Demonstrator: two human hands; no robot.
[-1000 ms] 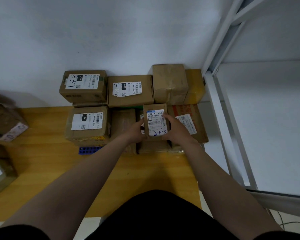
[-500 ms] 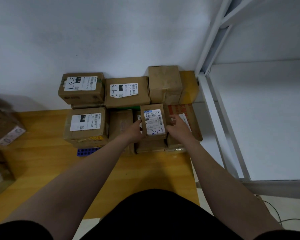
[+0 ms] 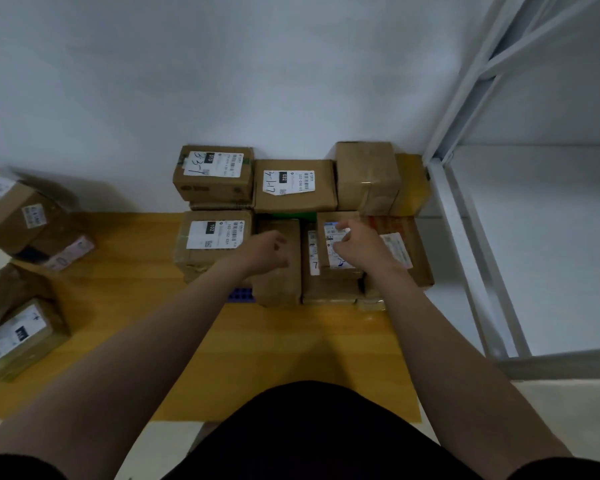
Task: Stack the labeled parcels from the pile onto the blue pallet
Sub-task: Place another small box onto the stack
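Evidently the placing step is at its close: the small labeled parcel (image 3: 338, 249) lies flat on top of a larger box in the front row of the stack, near the stack's right front corner, label up. The right hand (image 3: 359, 249) hangs over it with fingers loosely curled and spread, seemingly gripping nothing, though whether the fingertips touch the label cannot be told. The left hand (image 3: 265, 252) sits above the plain brown box (image 3: 279, 261) just beside it, fingers half curled in a loose fist around nothing. Only a sliver of the blue pallet (image 3: 241, 294) shows, at the front edge beneath the cartons, which cover it in two rows against the wall. The remaining pile (image 3: 18, 258) sits on the yellow floor (image 3: 291, 341) well apart, at the far left edge of view, several taped cartons leaning on each other. I judge the next move to be a turn left toward that pile, choosing a carton whose label can face up, and gripping it by both sides. Placement will call for a flat, level spot; the uneven box tops in the front row could let a small parcel tip.
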